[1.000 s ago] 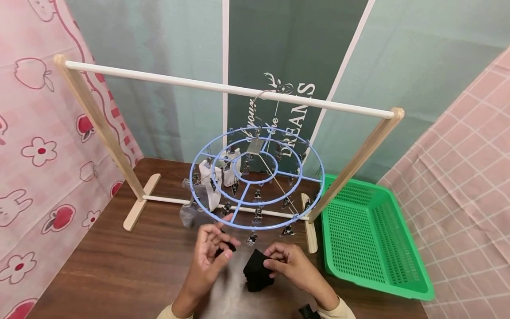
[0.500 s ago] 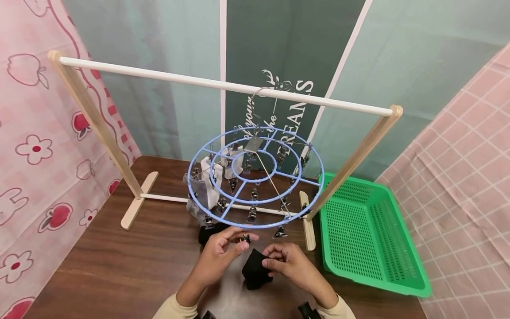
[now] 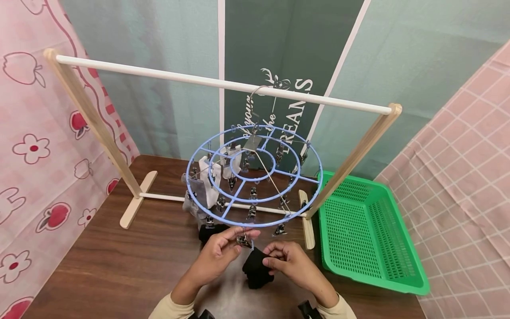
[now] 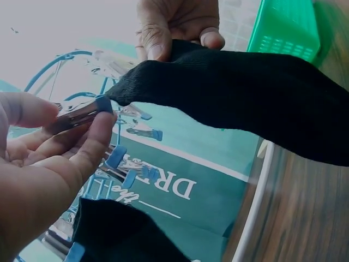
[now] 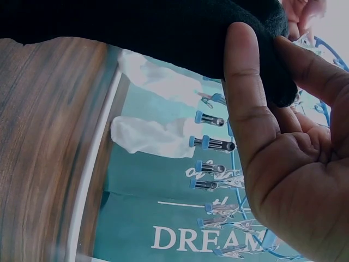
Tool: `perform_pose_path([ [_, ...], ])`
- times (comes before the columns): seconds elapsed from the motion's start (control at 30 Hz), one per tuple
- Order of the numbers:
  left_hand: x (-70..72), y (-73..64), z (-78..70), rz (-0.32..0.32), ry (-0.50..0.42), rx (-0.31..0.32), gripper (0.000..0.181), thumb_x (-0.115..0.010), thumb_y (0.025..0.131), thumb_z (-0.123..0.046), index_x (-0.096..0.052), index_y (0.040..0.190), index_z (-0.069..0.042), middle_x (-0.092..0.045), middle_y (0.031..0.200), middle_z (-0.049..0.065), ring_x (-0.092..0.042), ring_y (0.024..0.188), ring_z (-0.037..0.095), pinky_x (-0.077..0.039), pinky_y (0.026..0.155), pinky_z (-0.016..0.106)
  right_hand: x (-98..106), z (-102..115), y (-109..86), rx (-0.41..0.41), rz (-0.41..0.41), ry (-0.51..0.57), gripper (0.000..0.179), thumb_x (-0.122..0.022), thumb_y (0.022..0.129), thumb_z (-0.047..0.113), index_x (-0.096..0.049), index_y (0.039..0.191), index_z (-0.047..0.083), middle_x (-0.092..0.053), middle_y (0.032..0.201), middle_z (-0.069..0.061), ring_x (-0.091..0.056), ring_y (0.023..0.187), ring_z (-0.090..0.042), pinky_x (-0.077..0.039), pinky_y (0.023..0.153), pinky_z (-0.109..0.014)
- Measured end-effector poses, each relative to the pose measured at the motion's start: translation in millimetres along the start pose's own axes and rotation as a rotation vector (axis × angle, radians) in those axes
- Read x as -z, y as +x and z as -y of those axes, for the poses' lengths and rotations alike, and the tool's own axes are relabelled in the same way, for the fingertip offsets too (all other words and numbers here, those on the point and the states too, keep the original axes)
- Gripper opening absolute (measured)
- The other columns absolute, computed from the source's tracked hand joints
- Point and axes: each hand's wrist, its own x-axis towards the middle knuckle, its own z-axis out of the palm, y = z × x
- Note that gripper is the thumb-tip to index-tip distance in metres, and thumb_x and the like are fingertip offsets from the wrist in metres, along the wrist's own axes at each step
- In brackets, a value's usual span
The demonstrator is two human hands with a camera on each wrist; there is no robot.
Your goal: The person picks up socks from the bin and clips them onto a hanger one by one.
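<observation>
My left hand (image 3: pixel 215 254) pinches a metal clothes peg (image 4: pixel 82 115) with blue tips, which hangs from the near side of the round blue hanger (image 3: pixel 255 226). Between the fingers of my right hand (image 3: pixel 292 263) is the top of a black sock (image 3: pixel 256 272); the rest of it droops over the table. In the left wrist view the peg's tips meet a corner of this sock's edge. A second black sock (image 4: pixel 122 229) hangs just left of my left hand. White socks (image 5: pixel 158 139) and a grey sock (image 3: pixel 195 190) hang from the hanger's left part.
The hanger hooks over the white bar (image 3: pixel 179 76) of a wooden stand. Several bare pegs (image 3: pixel 280 230) dangle around its rings. A green basket (image 3: pixel 350 230) stands at the right, beside the stand's foot (image 3: pixel 307 221).
My left hand has left the second black sock, moved right and taken hold of a peg, now brought to the held sock's corner. The hanger has turned slightly. My right hand stays nearly still.
</observation>
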Motion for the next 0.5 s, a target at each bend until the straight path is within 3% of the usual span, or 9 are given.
perform_pose_path([
  [0.17, 1.4, -1.0, 1.0, 0.041, 0.000, -0.030, 0.042, -0.039, 0.094, 0.014, -0.046, 0.135, 0.008, -0.058, 0.128, 0.021, -0.050, 0.122, 0.017, -0.040, 0.097, 0.021, 0.9, 0.8, -0.5, -0.008, -0.002, -0.008, 0.016, -0.065, 0.091, 0.007, -0.062, 0.097, -0.007, -0.071, 0.082, -0.014, -0.066, 0.065, -0.015, -0.057, 0.061, -0.032],
  [0.27, 1.7, -1.0, 1.3, 0.061, -0.017, -0.038, 0.037, -0.041, 0.098, 0.010, -0.045, 0.134, 0.012, -0.057, 0.130, 0.023, -0.046, 0.128, 0.019, -0.037, 0.104, 0.022, 1.4, 1.7, -1.3, -0.013, -0.012, -0.005, 0.016, -0.066, 0.091, 0.007, -0.063, 0.098, -0.007, -0.071, 0.083, -0.014, -0.067, 0.066, -0.017, -0.057, 0.062, -0.035],
  [0.5, 2.8, -0.9, 1.8, 0.054, -0.044, -0.018, 0.036, -0.046, 0.098, 0.005, -0.046, 0.133, 0.013, -0.057, 0.124, 0.032, -0.052, 0.123, 0.020, -0.041, 0.099, 0.021, 2.4, 3.1, -2.0, -0.012, -0.028, 0.008, 0.015, -0.066, 0.091, 0.007, -0.063, 0.099, -0.006, -0.070, 0.082, -0.014, -0.068, 0.068, -0.018, -0.057, 0.063, -0.039],
])
